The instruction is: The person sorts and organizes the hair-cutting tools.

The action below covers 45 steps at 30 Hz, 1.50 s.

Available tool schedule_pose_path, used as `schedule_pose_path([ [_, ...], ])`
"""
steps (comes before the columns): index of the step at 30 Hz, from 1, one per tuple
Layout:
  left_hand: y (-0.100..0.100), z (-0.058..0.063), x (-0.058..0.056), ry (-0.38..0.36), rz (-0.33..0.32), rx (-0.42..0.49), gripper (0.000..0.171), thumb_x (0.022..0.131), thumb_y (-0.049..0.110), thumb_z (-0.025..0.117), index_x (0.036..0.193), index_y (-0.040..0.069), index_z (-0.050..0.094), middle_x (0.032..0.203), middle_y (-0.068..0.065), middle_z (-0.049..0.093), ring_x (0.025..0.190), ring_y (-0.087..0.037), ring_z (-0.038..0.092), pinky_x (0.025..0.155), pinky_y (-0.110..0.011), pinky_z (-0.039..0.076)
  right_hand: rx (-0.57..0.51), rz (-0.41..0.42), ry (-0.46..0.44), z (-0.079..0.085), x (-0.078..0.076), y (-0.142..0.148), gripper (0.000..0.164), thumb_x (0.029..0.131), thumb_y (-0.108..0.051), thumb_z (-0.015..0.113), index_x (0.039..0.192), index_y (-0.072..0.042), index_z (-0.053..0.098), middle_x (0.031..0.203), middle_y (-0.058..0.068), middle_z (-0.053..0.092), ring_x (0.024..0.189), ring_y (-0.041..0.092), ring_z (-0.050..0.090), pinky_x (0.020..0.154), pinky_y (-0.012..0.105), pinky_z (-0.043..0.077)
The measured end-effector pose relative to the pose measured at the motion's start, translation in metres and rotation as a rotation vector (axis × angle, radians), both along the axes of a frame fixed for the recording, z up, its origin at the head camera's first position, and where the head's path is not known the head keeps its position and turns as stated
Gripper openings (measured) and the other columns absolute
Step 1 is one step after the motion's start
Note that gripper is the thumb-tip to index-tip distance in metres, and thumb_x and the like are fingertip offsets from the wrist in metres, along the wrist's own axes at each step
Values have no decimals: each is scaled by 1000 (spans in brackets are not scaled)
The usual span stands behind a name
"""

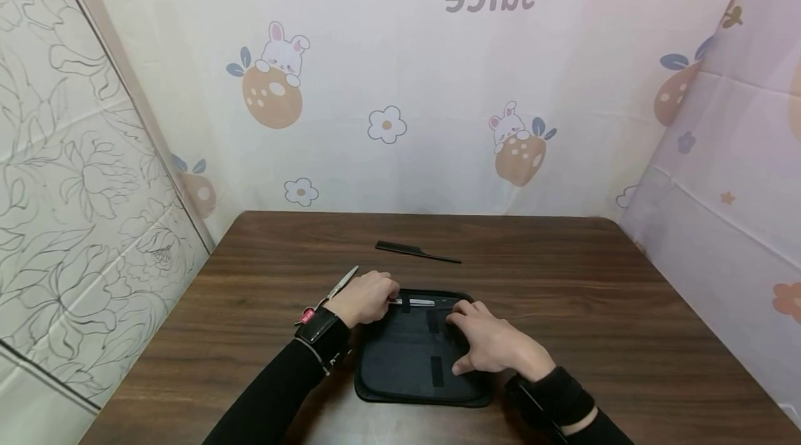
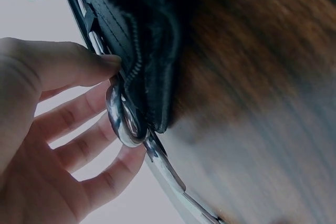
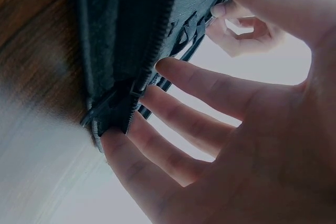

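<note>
A black zippered case [image 1: 400, 368] lies open on the table, with dark straps inside. My left hand [image 1: 366, 297] is at its far left corner and pinches a pair of silver scissors [image 1: 421, 303], which lies along the far edge under a strap. In the left wrist view the thumb and fingers meet by its shiny finger ring [image 2: 123, 121]. My right hand [image 1: 494, 341] rests over the case's right side with its fingers spread. In the right wrist view those fingertips touch the zipper edge [image 3: 137, 85].
Another pair of scissors [image 1: 341, 284] with a red piece [image 1: 307, 315] at its handle lies left of the case, partly behind my left wrist. A black tail comb [image 1: 409, 250] lies beyond the case on the wooden table [image 1: 563, 264]. Printed curtains [image 1: 388, 49] hang behind.
</note>
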<state>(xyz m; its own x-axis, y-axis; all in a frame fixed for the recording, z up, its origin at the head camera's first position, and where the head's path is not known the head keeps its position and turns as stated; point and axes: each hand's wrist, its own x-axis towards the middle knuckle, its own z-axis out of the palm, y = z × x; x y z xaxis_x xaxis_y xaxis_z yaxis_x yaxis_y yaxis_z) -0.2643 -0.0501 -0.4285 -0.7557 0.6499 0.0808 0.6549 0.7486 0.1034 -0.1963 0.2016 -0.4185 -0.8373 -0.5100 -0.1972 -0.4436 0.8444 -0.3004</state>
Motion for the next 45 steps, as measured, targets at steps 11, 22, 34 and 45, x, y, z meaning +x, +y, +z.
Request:
schedule_pose_path([
  [11, -3, 0, -1, -32, -18, 41, 10, 86, 9, 59, 92, 16, 64, 88, 3, 54, 76, -11, 50, 66, -29, 44, 2, 3, 7, 0, 1, 0, 72, 67, -44, 77, 127, -14, 49, 132, 5, 37, 119, 27, 32, 77, 54, 41],
  [22, -2, -2, -4, -39, 8, 17, 12, 86, 9, 58, 93, 18, 64, 87, 4, 53, 75, -10, 49, 65, -27, 42, 0, -3, 11, 0, 2, 0, 71, 67, -43, 77, 126, -14, 50, 129, 3, 38, 117, 25, 33, 76, 52, 42],
  [34, -1, -1, -3, -60, 13, 57, 12, 86, 8, 58, 90, 17, 64, 86, 4, 55, 73, -9, 47, 65, -27, 42, -6, 0, 6, 1, 3, 2, 71, 67, -43, 77, 126, -14, 50, 132, 6, 37, 119, 27, 32, 78, 56, 40],
  [45, 3, 1, 2, -65, 8, 61, 11, 86, 9, 58, 90, 17, 64, 85, 5, 53, 72, -9, 47, 64, -27, 42, -5, -2, 5, 3, 4, 3, 70, 67, -42, 78, 125, -14, 50, 130, 4, 38, 118, 27, 33, 77, 54, 41],
])
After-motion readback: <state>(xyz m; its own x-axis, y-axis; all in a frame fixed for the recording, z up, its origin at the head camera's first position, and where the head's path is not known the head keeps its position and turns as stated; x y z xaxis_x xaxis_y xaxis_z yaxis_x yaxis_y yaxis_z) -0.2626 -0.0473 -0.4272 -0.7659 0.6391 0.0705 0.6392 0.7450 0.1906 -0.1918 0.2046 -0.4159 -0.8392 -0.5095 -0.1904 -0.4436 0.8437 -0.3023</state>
